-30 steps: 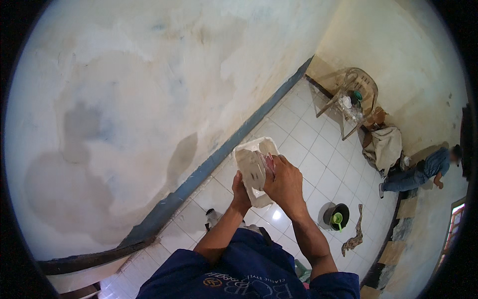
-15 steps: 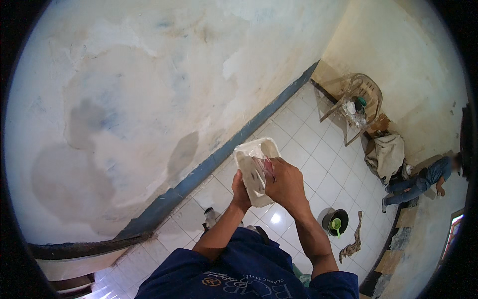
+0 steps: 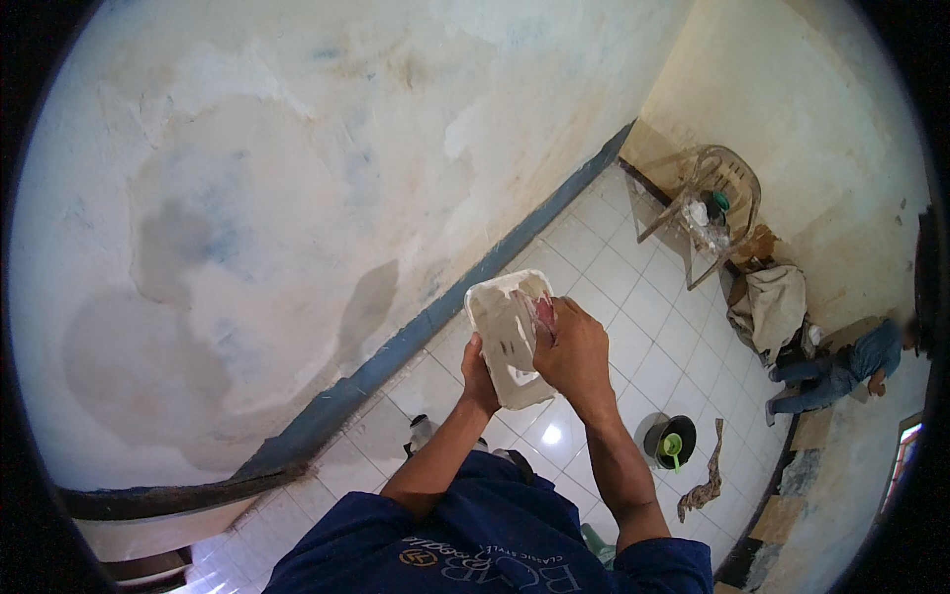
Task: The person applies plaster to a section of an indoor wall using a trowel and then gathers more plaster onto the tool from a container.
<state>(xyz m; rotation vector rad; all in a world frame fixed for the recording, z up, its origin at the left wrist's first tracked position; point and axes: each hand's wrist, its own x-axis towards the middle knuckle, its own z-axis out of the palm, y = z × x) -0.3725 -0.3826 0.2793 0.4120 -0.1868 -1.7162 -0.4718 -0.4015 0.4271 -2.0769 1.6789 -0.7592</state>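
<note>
My left hand (image 3: 478,376) is closed on the near left side of a whitish rectangular tub (image 3: 510,346), holding it up in front of my body. Pale paste coats the inside of the tub, with a few dark marks on its bottom. Closed round a reddish, paste-smeared scraper (image 3: 544,313), my right hand (image 3: 574,348) is over the tub's right side. The fingers hide most of the scraper, and I cannot tell exactly where its edge touches.
A patchy plastered wall (image 3: 277,198) with a blue base strip rises at left. On the tiled floor (image 3: 633,327) are a black bucket (image 3: 651,441) with a green dipper and a crumpled rag (image 3: 705,492). Farther off are a plastic chair (image 3: 737,178), cloth sacks (image 3: 777,302) and another person (image 3: 841,366).
My right hand and the scraper have shifted slightly up and right over the tub. The tub has barely moved. The person at far right has shifted a little.
</note>
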